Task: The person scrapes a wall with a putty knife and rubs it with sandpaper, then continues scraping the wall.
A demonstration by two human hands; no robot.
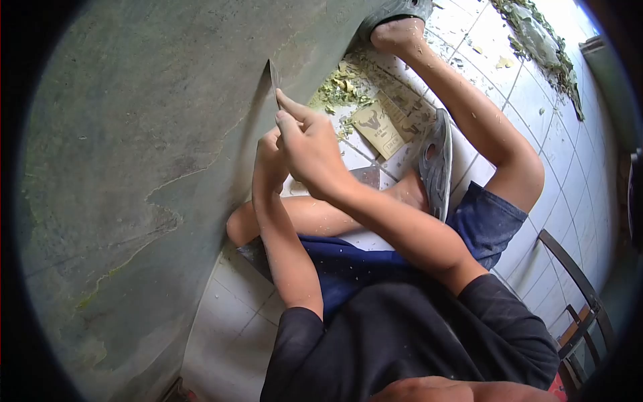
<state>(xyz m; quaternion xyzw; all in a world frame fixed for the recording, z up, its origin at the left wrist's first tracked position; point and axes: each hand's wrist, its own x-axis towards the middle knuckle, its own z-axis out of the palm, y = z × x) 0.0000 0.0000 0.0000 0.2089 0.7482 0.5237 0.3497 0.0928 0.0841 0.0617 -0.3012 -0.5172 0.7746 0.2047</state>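
My right hand (311, 147) is closed round a scraper (274, 75), its index finger stretched along the base of the thin metal blade. The blade is seen nearly edge-on, its tip against the grey-green wall (134, 120). Pressed close beside and partly behind it, my left hand (268, 164) is also closed at the scraper; the handle is hidden by the fingers. A ragged edge of peeled paint (194, 173) runs down the wall below the hands, with a smoother, darker patch next to it.
Paint flakes (345, 87) lie heaped at the wall's foot beside a printed cardboard piece (380, 127). A flat greyish plate (367, 176) lies near my bent leg. More debris with plastic (539, 40) is on the tiled floor (516, 127). A dark chair frame (579, 288) stands right.
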